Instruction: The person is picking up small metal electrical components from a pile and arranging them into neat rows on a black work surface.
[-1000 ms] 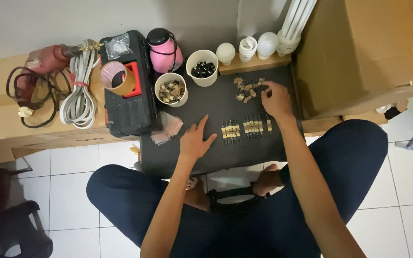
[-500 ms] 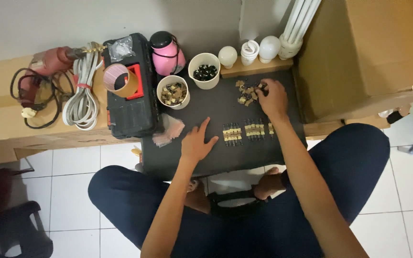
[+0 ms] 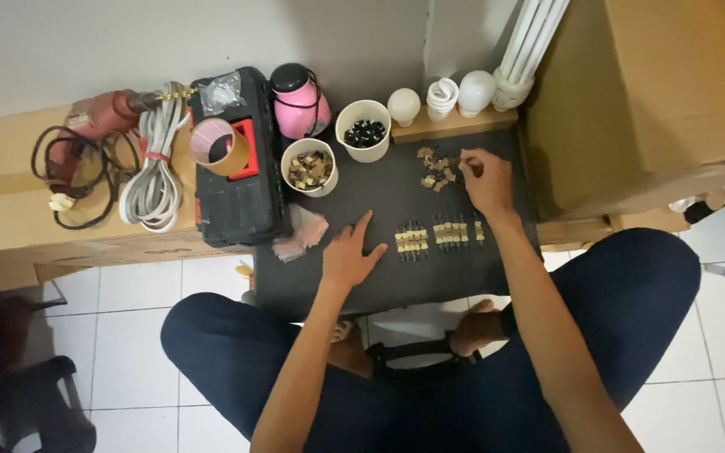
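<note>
Right hand (image 3: pixel 487 180) fingers pinch into the loose brass pieces (image 3: pixel 435 167); left hand (image 3: pixel 349 254) lies spread flat on the dark surface (image 3: pixel 379 289), sorted rows (image 3: pixel 436 236) just beside.

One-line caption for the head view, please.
Right hand picks at loose brass parts; left hand rests flat beside sorted rows.

Loose heap of small brass parts (image 3: pixel 438 166) at the far right of the dark board (image 3: pixel 396 277), pieces jumbled at all angles, touching one another. Right hand (image 3: pixel 487 180) rests on the heap's right edge, fingertips pinched at it (what they grip is too small to tell). Nearer the person: sorted brass parts (image 3: pixel 440 235), set in short tidy rows side by side. Left hand (image 3: pixel 350 256) lies flat, fingers spread, just left of the rows.
</note>
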